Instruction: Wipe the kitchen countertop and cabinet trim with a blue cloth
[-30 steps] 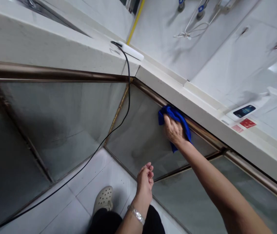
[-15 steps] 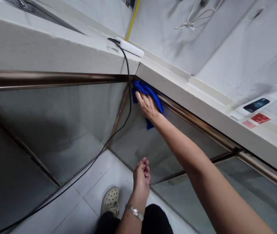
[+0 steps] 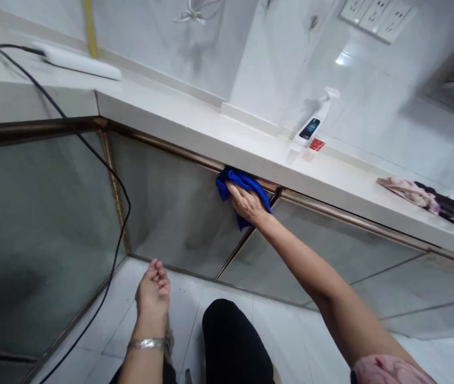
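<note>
My right hand [image 3: 248, 204] is pressed over a bunched blue cloth [image 3: 253, 184], holding it against the bronze metal rail [image 3: 201, 159] under the countertop edge. Part of the cloth hangs down over the top of a grey cabinet panel [image 3: 167, 197]. My right arm reaches across from the lower right. Low on the left, my left hand [image 3: 153, 287] hovers apart from the cabinet with its fingers curled in and nothing visible in them. A silver bracelet [image 3: 147, 344] circles that wrist.
A black cable [image 3: 127, 200] runs from a white device [image 3: 79, 63] on the countertop [image 3: 195, 117] down to the floor. Farther right stand a white bottle [image 3: 313, 125] with a dark label, a red packet [image 3: 317, 144] and a pink cloth [image 3: 408, 194]. Wall sockets [image 3: 377, 16] are above.
My right hand has slid the blue cloth rightward along the rail, away from the cabinet corner. The view has turned to the right. My left hand stays low with curled fingers.
</note>
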